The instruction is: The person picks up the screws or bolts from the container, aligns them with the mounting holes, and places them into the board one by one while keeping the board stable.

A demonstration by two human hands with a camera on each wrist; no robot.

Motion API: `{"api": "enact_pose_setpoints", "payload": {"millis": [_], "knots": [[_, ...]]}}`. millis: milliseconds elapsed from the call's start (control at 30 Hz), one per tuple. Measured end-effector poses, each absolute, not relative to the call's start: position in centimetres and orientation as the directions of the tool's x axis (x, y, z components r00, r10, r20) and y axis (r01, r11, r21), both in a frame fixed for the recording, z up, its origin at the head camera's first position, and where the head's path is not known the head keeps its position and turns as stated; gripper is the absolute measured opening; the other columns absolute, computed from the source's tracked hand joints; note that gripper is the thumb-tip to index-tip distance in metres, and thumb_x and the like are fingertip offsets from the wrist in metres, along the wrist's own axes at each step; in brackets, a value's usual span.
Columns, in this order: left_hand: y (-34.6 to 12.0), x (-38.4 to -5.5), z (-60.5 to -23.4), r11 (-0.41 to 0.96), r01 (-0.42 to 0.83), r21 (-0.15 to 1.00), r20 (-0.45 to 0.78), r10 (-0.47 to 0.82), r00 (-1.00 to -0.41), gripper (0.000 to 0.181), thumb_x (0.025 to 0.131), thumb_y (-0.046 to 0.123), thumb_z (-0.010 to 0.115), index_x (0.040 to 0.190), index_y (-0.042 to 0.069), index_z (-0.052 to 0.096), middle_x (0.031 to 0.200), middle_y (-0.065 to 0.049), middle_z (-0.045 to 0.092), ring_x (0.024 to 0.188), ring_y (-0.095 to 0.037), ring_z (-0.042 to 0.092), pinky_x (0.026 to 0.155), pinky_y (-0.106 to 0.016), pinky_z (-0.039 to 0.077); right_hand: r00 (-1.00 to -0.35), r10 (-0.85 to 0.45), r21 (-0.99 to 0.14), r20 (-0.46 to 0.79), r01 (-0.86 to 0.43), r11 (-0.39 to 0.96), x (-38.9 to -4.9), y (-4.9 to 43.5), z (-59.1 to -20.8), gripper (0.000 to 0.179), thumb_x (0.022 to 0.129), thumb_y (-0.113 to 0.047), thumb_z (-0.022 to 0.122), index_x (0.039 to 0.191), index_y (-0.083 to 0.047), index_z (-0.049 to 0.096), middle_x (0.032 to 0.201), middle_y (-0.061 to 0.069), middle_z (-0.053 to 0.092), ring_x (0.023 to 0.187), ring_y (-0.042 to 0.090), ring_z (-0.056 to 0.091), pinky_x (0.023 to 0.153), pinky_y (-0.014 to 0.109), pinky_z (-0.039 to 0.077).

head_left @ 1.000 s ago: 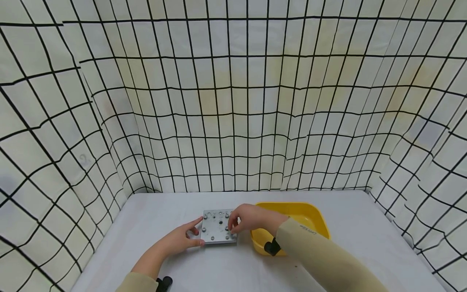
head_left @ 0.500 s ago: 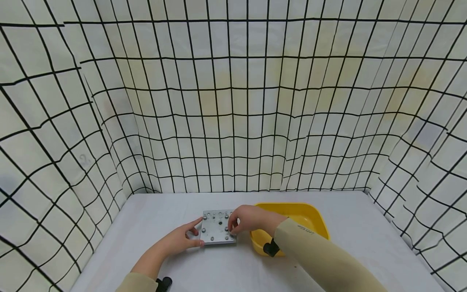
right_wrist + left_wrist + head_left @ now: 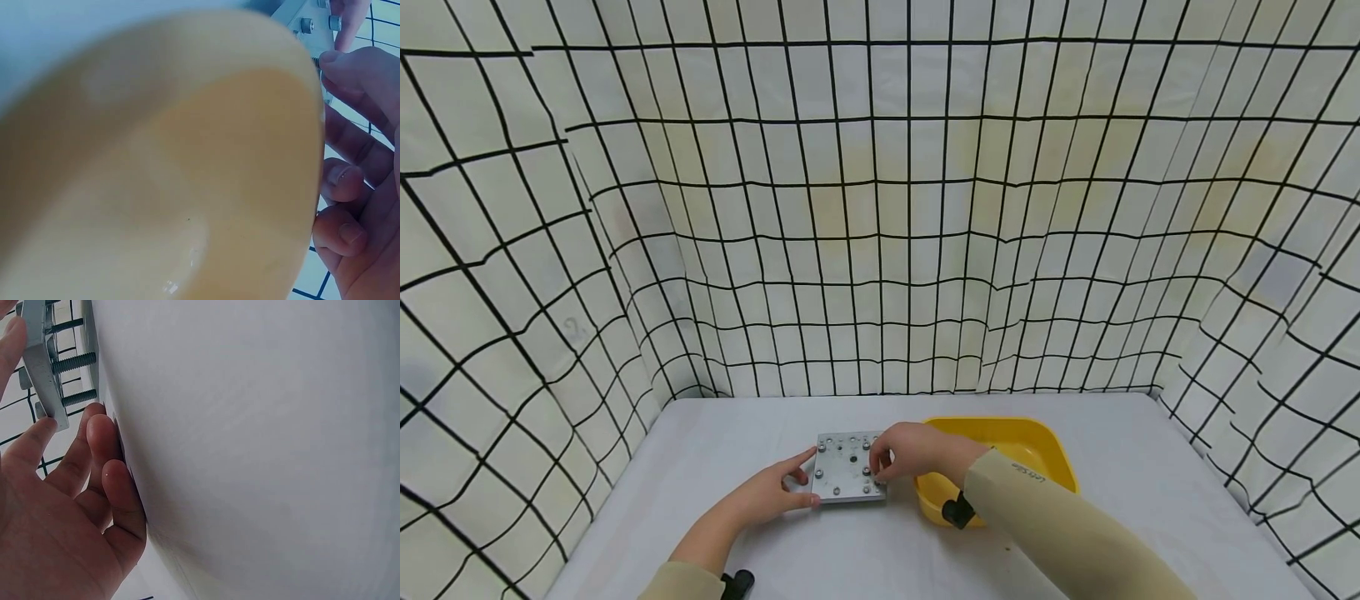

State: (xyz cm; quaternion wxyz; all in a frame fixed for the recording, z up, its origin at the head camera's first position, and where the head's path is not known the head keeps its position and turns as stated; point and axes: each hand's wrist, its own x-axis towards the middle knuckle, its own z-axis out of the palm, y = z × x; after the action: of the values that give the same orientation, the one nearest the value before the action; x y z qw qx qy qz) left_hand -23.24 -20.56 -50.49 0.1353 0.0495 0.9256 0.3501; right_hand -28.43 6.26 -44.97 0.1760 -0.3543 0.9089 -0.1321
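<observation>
A square silver metal plate [image 3: 844, 479] with several socket-head screws [image 3: 307, 25] in its top lies on the white table. In the left wrist view, threaded screw shanks [image 3: 75, 361] stick out below the plate [image 3: 44, 381], which stands raised off the tabletop. My left hand [image 3: 767, 492] grips the plate's left side, thumb and index finger at its two left corners, the other fingers curled beneath. At the plate's right edge my right hand [image 3: 910, 448] pinches a small screw between thumb and index finger. Most of that screw is hidden by the fingertips.
Just right of the plate stands a yellow plastic bin [image 3: 1067, 467], under my right forearm. Its wall [image 3: 306, 125] is close beside the curled fingers of that hand. White sheets with a black grid [image 3: 891, 250] enclose the table [image 3: 722, 425] at the back and sides.
Both hands keep their places at the plate. My right fingertips shift only very slightly at its right edge, and the right sleeve has moved a little.
</observation>
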Motion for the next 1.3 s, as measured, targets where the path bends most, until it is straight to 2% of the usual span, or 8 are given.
{"api": "enact_pose_setpoints", "payload": {"millis": [267, 533, 867, 1100, 1300], "knots": [[-20.4, -23.3, -50.2, 0.761, -0.007, 0.648, -0.219, 0.178, -0.959, 0.091, 0.075, 0.043, 0.085, 0.152, 0.020, 0.041, 0.108, 0.003, 0.059, 0.083, -0.015, 0.054, 0.072, -0.035, 0.046, -0.665, -0.708, -0.316, -0.236, -0.637, 0.704, -28.6, 6.5, -44.8, 0.008, 0.090, -0.027, 0.075, 0.084, -0.029, 0.069, 0.076, -0.013, 0.058, 0.073, 0.006, 0.051, 0.066, 0.023, 0.044], [-20.5, -23.3, -50.3, 0.753, 0.004, 0.658, -0.211, 0.190, -0.959, 0.091, 0.076, 0.041, 0.085, 0.152, 0.020, 0.042, 0.108, 0.002, 0.059, 0.082, -0.015, 0.054, 0.070, -0.034, 0.046, -0.675, -0.700, -0.264, -0.235, -0.648, 0.714, -28.6, 6.1, -45.1, 0.006, 0.091, -0.029, 0.074, 0.087, -0.033, 0.072, 0.077, -0.014, 0.058, 0.076, 0.005, 0.051, 0.069, 0.022, 0.044], [-20.6, -23.3, -50.5, 0.761, -0.010, 0.649, -0.225, 0.179, -0.958, 0.092, 0.075, 0.044, 0.085, 0.152, 0.021, 0.041, 0.108, 0.002, 0.059, 0.082, -0.015, 0.054, 0.070, -0.034, 0.045, -0.655, -0.731, -0.291, -0.191, -0.673, 0.680, -29.0, 7.0, -43.8, 0.005, 0.089, -0.030, 0.076, 0.094, -0.032, 0.075, 0.078, -0.016, 0.059, 0.077, 0.004, 0.052, 0.070, 0.022, 0.043], [-20.6, -23.2, -50.5, 0.753, -0.011, 0.658, -0.218, 0.176, -0.960, 0.091, 0.075, 0.042, 0.085, 0.152, 0.020, 0.042, 0.107, 0.003, 0.058, 0.080, -0.015, 0.054, 0.069, -0.033, 0.045, -0.698, -0.694, -0.343, -0.179, -0.616, 0.709, -29.7, 9.9, -42.3, 0.012, 0.090, -0.029, 0.075, 0.101, -0.026, 0.078, 0.080, -0.015, 0.060, 0.078, 0.007, 0.054, 0.070, 0.025, 0.047], [-20.5, -23.3, -50.6, 0.755, -0.010, 0.655, -0.221, 0.178, -0.959, 0.092, 0.074, 0.044, 0.085, 0.152, 0.020, 0.042, 0.108, 0.002, 0.058, 0.081, -0.015, 0.054, 0.070, -0.033, 0.044, -0.764, -0.616, -0.389, -0.194, -0.516, 0.763, -30.7, 14.3, -42.7, 0.013, 0.089, -0.030, 0.076, 0.101, -0.027, 0.077, 0.082, -0.012, 0.061, 0.075, 0.010, 0.055, 0.068, 0.028, 0.048]]}}
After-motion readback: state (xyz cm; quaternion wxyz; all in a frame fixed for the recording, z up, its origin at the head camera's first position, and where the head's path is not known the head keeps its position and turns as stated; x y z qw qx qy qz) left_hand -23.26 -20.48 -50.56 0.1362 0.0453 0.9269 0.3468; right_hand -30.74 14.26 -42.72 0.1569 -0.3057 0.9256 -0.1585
